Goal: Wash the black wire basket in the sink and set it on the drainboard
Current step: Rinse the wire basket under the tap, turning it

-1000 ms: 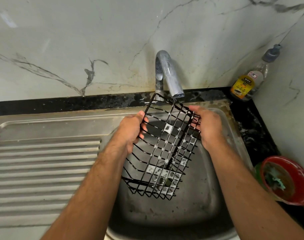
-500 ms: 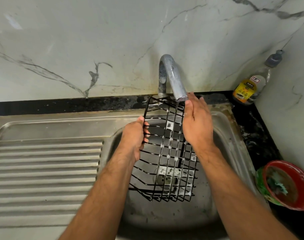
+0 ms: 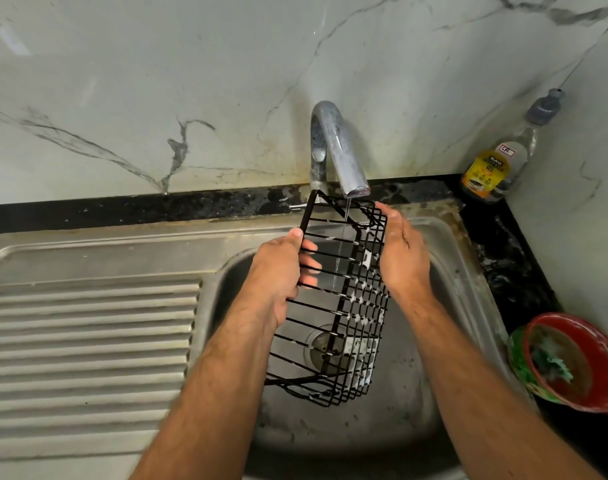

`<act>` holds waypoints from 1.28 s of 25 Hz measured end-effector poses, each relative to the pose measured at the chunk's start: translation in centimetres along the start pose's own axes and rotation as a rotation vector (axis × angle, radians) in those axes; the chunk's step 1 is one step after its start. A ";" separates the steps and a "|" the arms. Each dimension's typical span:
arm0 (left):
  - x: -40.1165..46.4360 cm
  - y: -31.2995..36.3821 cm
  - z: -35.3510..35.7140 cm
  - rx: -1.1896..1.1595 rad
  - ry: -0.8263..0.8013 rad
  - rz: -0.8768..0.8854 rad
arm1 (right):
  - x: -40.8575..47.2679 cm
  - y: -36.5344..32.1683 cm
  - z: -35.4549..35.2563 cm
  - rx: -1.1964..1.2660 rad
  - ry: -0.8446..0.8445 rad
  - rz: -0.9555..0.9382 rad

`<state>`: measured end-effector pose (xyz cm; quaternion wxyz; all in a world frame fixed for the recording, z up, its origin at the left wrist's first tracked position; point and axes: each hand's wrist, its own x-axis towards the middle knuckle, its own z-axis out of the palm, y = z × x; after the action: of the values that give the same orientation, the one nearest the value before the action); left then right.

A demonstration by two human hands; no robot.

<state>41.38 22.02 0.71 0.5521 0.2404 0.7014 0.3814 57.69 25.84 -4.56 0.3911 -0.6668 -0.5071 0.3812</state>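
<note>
The ribbed drainboard (image 3: 88,341) fills the left half of the frame, flat and bare, with room for a hand to pass across it. The sink (image 3: 444,258) bowl at centre is mostly taken up by the black wire basket (image 3: 337,306), held tilted over the drain (image 3: 321,348) by the left hand (image 3: 278,275) gripping its left edge and the right hand (image 3: 401,254) against its right side. The tap (image 3: 340,157) arches over the basket's top edge, closing the way in from the back wall. At the right, a bottle (image 3: 492,168) stands in the upper corner and a red bowl (image 3: 572,362) sits lower down, crowding the narrow black counter (image 3: 503,258) beside the sink.
</note>
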 end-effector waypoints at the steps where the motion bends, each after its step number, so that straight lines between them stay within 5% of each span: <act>1: -0.1 0.3 0.1 -0.015 -0.021 0.006 | 0.3 0.1 0.1 0.010 0.012 0.022; 8: -0.5 2.4 1.2 -0.139 -0.183 0.010 | 2.3 0.6 1.0 0.143 -0.001 0.197; 32: -2.5 1.4 0.1 -0.202 -0.218 0.046 | 0.6 -1.1 1.0 0.212 0.015 0.156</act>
<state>42.09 20.94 3.28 0.6375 0.2396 0.5898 0.4340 56.47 26.72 -4.01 0.4323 -0.6619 -0.4076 0.4571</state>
